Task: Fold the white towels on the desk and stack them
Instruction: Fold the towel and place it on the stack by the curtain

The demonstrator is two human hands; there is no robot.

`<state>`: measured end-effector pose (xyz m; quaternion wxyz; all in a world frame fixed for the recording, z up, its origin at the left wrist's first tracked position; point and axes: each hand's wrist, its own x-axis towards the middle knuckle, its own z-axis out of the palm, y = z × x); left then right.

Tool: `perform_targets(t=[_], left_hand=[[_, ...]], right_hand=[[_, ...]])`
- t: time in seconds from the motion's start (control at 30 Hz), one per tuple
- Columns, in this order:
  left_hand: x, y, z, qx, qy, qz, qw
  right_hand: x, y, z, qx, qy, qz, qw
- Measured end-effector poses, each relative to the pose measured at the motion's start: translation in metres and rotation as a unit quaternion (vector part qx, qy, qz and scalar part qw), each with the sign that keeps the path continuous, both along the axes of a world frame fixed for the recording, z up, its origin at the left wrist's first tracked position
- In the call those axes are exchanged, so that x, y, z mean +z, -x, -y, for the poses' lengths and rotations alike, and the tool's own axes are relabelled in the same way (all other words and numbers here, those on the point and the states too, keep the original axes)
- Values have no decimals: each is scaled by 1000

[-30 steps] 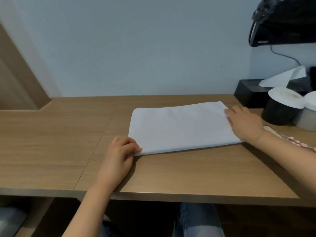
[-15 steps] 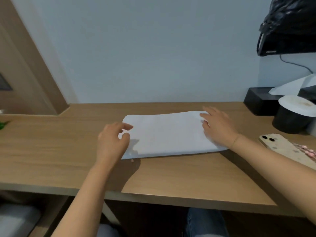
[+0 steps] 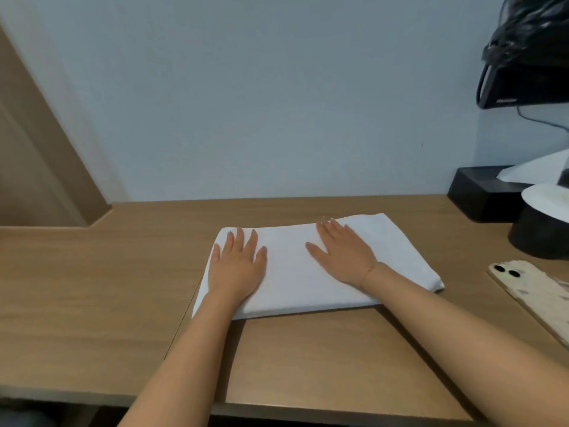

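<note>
A folded white towel (image 3: 295,282) lies flat as a long rectangle on the wooden desk (image 3: 92,303), a little right of centre. My left hand (image 3: 235,265) rests palm down on the towel's left end, fingers straight and spread. My right hand (image 3: 343,252) lies flat on the towel right of its middle, fingers straight, pointing toward the wall. Neither hand grips the cloth. The towel's right end stays uncovered.
A phone (image 3: 535,295) in a pale patterned case lies at the right edge. Behind it stand a black cylinder with a white top (image 3: 542,229) and a black tissue box (image 3: 480,192). A dark bag (image 3: 529,53) hangs at upper right. The wall runs along the desk's back.
My left hand let go of the towel's near left corner and now lies flat on its left end. My right hand slid from the right end toward the middle.
</note>
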<state>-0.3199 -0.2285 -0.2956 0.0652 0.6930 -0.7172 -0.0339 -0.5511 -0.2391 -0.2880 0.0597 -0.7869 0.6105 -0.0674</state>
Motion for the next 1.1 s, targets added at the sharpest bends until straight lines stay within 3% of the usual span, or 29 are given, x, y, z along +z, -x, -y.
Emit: perform_targets(t=[0.17,0.37,0.5,0.63,0.87,1.1], left_hand=[[3,2,-2,0,-4,7,1000],[10,1,-5,-5,-29,-3,1000],[9,4,-6,-3,-20,2,1000],[6,2,-6,-1,-14,3,1000],[7,-2,-5,-9,-13,-4,1000],[25,10,-29,-58,22,8,998]], right_hand=[[1,77,-3,-52,-2,-43,998],[16,78,-8,-34,-30,-20,999],[23,54,-22,-43,26,-91,995],[6,2,-46,47,11,-33,998],[10,93,-60,-18,-13,-38,999],[18,96,-64,-8,-47,-22,999]])
